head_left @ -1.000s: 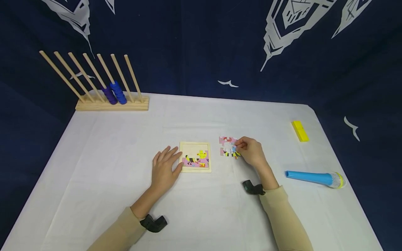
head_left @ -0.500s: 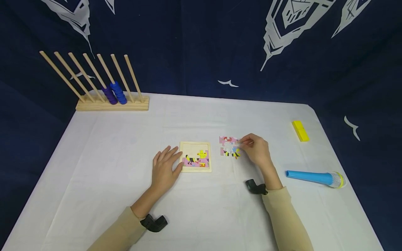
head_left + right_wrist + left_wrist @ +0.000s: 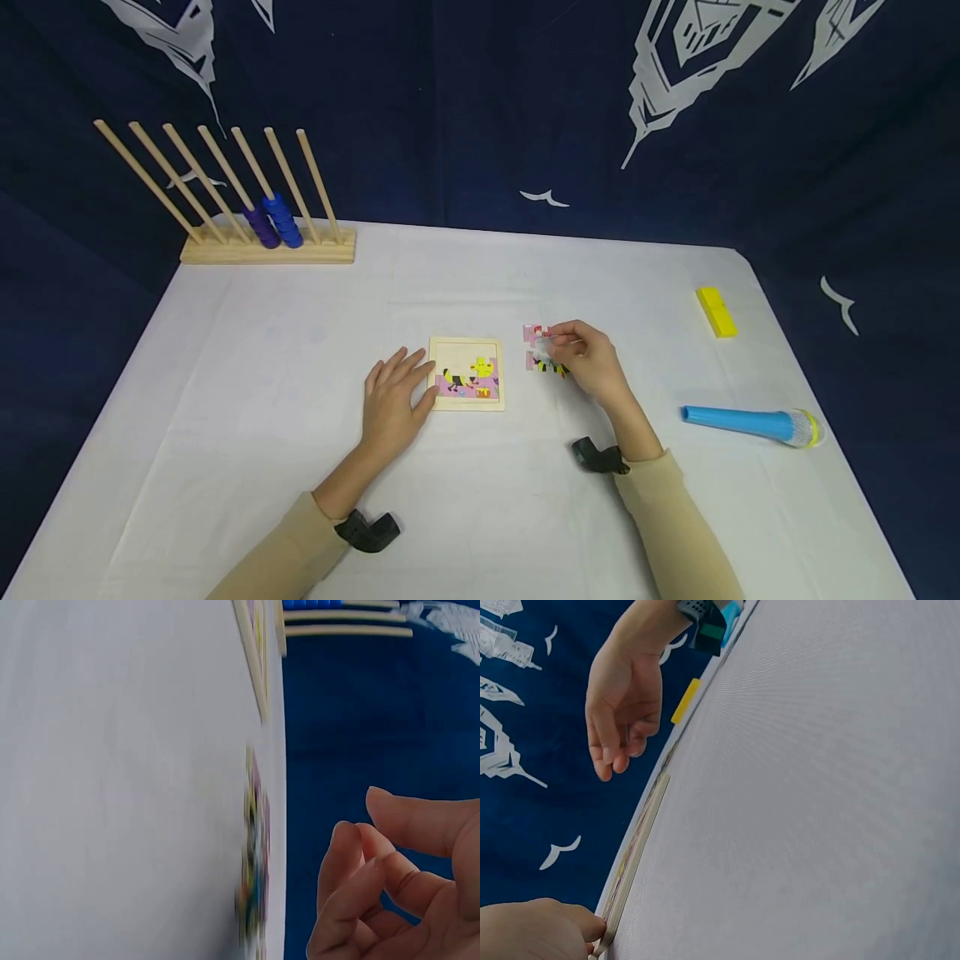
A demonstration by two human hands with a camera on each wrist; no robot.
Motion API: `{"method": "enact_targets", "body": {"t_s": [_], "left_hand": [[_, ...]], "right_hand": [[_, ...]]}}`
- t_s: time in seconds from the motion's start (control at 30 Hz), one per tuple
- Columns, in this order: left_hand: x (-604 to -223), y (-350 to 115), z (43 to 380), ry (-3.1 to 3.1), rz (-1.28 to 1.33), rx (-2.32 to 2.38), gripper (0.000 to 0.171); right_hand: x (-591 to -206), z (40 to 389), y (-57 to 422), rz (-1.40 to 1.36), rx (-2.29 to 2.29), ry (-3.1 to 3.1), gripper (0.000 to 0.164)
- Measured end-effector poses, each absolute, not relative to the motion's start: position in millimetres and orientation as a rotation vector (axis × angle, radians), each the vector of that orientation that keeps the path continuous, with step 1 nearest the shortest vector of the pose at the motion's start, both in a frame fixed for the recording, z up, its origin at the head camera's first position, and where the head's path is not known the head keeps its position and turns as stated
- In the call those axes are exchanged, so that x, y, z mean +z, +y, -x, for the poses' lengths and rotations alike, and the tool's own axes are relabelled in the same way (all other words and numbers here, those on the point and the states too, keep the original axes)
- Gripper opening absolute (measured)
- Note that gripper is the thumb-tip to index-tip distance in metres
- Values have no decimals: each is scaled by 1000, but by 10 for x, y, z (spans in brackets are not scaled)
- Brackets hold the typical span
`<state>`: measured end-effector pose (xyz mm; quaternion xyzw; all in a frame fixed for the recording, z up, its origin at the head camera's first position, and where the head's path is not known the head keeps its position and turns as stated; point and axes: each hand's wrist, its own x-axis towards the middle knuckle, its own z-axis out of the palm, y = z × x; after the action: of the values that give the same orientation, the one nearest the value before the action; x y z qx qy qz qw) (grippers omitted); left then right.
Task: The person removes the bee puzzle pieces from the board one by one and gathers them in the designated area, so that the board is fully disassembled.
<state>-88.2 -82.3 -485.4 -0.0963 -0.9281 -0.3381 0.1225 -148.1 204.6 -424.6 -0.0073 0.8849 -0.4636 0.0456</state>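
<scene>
My left hand [image 3: 393,407] lies spread at the left edge of a square wooden puzzle board [image 3: 467,403]. Its index finger and thumb touch the frame, which the left wrist view shows edge-on. Pink and yellow pieces with a bee picture fill the board's lower part. Just right of the board, a small cluster of loose jigsaw pieces [image 3: 532,333] lies on the table, partly covered by my right hand [image 3: 594,360]. That hand hovers over them with loosely bent fingers; in the right wrist view the thumb [image 3: 420,817] is apart from the fingers, and nothing shows between them.
A wooden peg stand [image 3: 267,257] with purple and blue beads stands at the back left. A yellow block [image 3: 717,312] lies at the back right, and a blue toy microphone [image 3: 738,421] nearer on the right. White cloth [image 3: 480,517] covers the table; a dark blue curtain [image 3: 480,108] hangs behind.
My right hand first drew back to the right from the loose pieces, then came left over them again. The left hand and the board have stayed in place.
</scene>
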Motion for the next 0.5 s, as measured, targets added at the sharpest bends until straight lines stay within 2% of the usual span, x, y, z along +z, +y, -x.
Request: {"method": "enact_targets", "body": {"t_s": [0.5], "left_hand": [[-4856,-823,880,-2685,301,-976,36]], "right_hand": [[-4311,1421,1464,227,-1541,2523,34]]}}
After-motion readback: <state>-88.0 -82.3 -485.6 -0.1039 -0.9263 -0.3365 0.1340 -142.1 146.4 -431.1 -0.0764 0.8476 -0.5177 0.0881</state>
